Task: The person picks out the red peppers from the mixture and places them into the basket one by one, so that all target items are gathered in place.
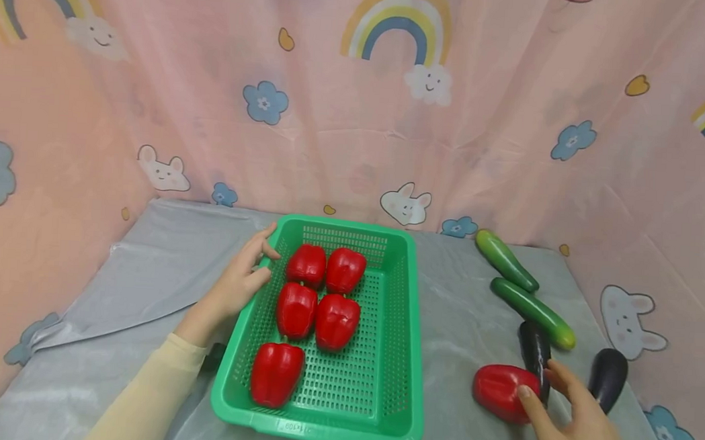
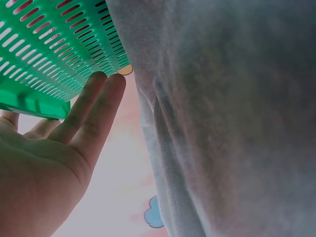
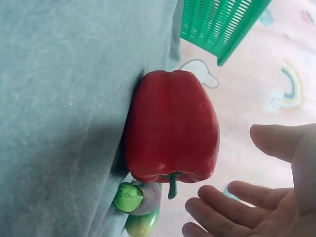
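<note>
My left hand (image 1: 242, 280) rests at the left rim of a green plastic basket (image 1: 412, 331). In the left wrist view, two nearly straight fingers (image 2: 94, 116) lie along the basket's slotted outer wall; the others are partly hidden by its rim. Several red bell peppers (image 1: 296, 311) stand inside the basket, mostly on its left side. On the right, my right hand (image 1: 582, 429) reaches over another red bell pepper (image 1: 502, 393) lying on the cloth. The right wrist view shows this pepper (image 3: 173, 126) with its green stem toward my spread fingers and thumb, a gap between them.
Behind the pepper at the right lie a dark eggplant (image 1: 534, 349) and two green cucumbers or zucchini, one nearer (image 1: 531, 312) and one farther (image 1: 505, 260). Another eggplant (image 1: 608, 378) lies right of my hand. Grey cloth (image 1: 450, 300) covers the table; a pink patterned curtain (image 1: 345, 145) surrounds it.
</note>
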A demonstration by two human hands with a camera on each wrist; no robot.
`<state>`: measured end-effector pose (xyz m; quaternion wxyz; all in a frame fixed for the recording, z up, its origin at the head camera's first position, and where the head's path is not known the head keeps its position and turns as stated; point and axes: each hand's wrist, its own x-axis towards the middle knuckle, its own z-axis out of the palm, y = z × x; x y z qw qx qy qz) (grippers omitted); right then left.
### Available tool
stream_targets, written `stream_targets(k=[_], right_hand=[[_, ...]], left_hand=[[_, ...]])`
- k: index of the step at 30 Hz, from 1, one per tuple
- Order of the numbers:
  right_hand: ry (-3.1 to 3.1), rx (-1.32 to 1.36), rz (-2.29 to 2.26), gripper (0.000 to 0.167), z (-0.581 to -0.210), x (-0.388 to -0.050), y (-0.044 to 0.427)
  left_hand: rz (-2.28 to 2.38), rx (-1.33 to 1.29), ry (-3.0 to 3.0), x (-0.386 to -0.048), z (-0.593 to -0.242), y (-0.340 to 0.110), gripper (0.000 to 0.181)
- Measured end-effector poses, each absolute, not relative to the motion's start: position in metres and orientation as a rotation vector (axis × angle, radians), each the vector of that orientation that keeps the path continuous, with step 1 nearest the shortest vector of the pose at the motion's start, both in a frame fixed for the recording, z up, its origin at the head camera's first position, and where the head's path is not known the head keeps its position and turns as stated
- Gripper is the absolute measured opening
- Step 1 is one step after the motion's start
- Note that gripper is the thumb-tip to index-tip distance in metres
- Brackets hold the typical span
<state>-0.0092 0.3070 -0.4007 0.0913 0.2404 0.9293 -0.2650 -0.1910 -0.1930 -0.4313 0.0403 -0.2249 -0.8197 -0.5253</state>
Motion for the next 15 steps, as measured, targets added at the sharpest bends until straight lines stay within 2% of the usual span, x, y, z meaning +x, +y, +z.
stream_targets(k=[15], right_hand=[[2.751, 0.548, -0.748, 0.101, -0.4041, -0.0169, 0.3026]], left_hand=[[-1.623, -0.699, -2.5, -0.1909, -0.4314, -0.1941, 0.022]])
